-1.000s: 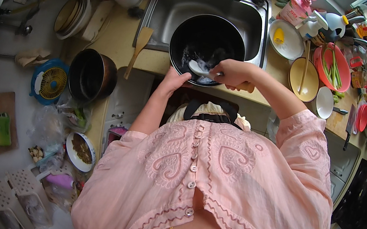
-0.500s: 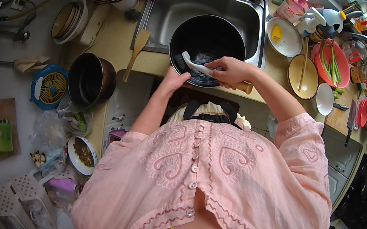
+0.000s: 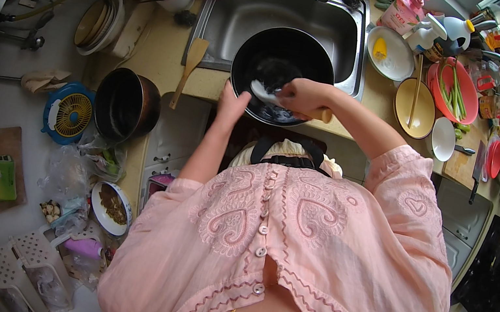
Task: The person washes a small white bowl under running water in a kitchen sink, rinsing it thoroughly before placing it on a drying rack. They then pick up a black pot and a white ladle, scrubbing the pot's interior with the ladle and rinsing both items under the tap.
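Note:
A round, deep black wok [image 3: 287, 43] rests tilted at the near edge of the steel sink [image 3: 220, 19]. Its inside is wet, with whitish suds or water near the bottom. My left hand [image 3: 231, 103] is closed on the wok's near left rim, thumb on the inside. Inside the wok, my right hand [image 3: 303, 97] grips a white-headed tool with a wooden handle [image 3: 320, 114]. The tool's pale head points left against the wok's inner wall; motion blur hides its exact kind.
Left of the sink lie a wooden spatula [image 3: 191, 67] and a dark pot [image 3: 126, 107]. To the right stand a white plate [image 3: 398, 60], a yellow bowl [image 3: 404, 106] with chopsticks, a red basin [image 3: 434, 88] with green stalks, and a knife [image 3: 477, 171] on a cutting board.
My right hand has moved slightly left and down with the white-headed tool, whose head now sits lower in the wok. My left hand has shifted a little left along the rim.

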The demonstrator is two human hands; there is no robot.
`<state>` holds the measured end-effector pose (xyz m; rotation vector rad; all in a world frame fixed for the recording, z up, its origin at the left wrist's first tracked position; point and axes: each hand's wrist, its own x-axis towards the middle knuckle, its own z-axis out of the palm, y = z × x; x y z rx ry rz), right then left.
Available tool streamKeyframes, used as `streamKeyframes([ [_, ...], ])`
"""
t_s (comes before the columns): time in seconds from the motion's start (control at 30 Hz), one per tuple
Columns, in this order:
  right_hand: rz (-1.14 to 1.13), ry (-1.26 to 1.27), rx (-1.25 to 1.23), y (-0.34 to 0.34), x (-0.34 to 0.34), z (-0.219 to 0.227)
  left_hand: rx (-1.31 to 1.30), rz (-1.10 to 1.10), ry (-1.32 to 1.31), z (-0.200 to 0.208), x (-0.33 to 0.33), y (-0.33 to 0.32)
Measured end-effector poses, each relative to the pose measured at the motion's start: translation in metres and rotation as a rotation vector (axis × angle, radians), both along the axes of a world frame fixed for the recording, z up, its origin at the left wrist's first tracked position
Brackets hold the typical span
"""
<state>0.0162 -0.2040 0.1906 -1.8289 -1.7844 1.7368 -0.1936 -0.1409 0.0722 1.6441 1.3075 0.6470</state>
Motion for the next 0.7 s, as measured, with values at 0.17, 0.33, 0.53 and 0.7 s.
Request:
streamKeyframes([
  [0.17, -0.808, 0.681, -0.184, 0.013, 0.02, -0.048, -0.603, 0.032, -0.437, 0.034, 0.018, -0.056],
  [0.33, 0.185, -0.018, 0.065, -0.001, 0.013, -0.009, -0.595, -0.074, -0.315, 0.033, 0.008, -0.013],
  [0.53, -0.631, 0.449, -0.088, 0.008, 0.014, -0.036, -0.134, 0.05, -0.194, 0.009, 0.02, -0.027],
  [0.7, -0.616, 0.57, -0.107, -0.008, 0.022, -0.014, -0.769, -0.05, -0.453, 0.041, 0.025, -0.059],
])
